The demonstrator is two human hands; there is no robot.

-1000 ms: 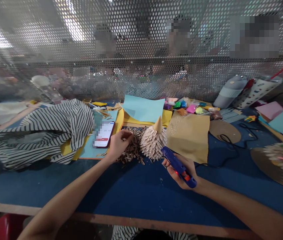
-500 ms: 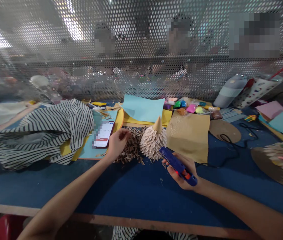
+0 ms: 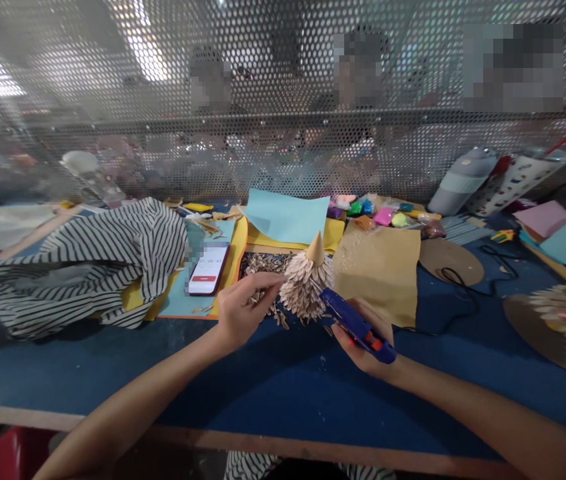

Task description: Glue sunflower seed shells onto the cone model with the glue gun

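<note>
A paper cone [image 3: 315,249] stands upright on the blue table, its bare tan tip above overlapping rows of pale, petal-like pieces. My right hand [image 3: 365,340] grips a blue glue gun [image 3: 355,323], the nozzle pointing at the cone's right side, close to or touching the pieces. At the cone's left edge, my left hand [image 3: 245,307] has thumb and forefinger pinched together; what lies between the fingertips is too small to make out. Partly hidden behind that hand is a pile of small brown husk-like pieces [image 3: 267,263].
A phone [image 3: 209,268] lies on coloured sheets, beside a striped cloth [image 3: 87,260]. Brown paper [image 3: 377,273] is right of the cone. Farther right are a black cord [image 3: 463,293], a round brown board [image 3: 453,262], a bottle [image 3: 463,180] and a cup [image 3: 517,180]. A perforated metal screen [image 3: 283,80] stands behind.
My left hand has moved right, from the husk pile to the cone's left edge. My right hand and the glue gun have shifted only slightly.
</note>
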